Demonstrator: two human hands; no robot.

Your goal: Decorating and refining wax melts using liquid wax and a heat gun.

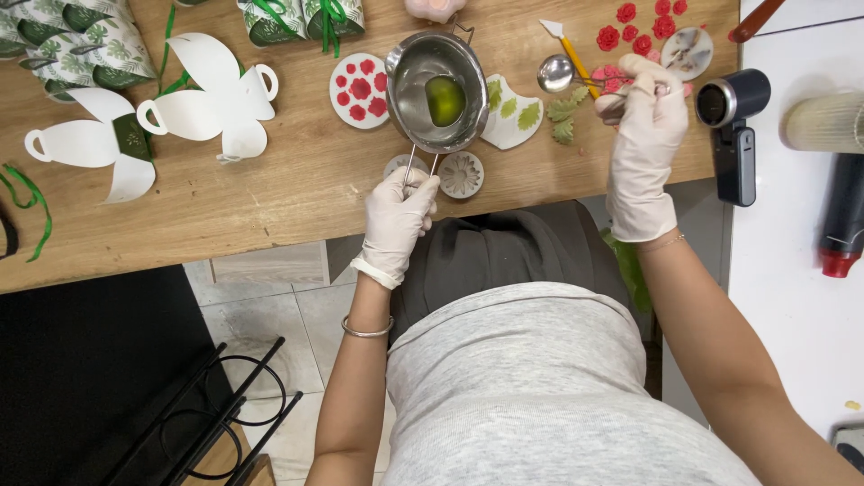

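Two gloved hands: left hand pinches the pot handle below it, right hand pinches a spoon just right of the pot.

- Leaf-print gift boxes: at the far left corner of the wooden table, white card covered in green leaf pattern, folded into rounded pouch shapes.
- Two smaller leaf-print boxes: at the table's far edge, left of its middle, same white-and-green print, each tied with a green ribbon (only their lower halves show).
- Flat white box cut-outs: unfolded on the table, just nearer than the leaf-print boxes, with petal-like panels and small cup-handle loops; one at the left carries a dark green patch.
- No labels, signs or screens can be made out.
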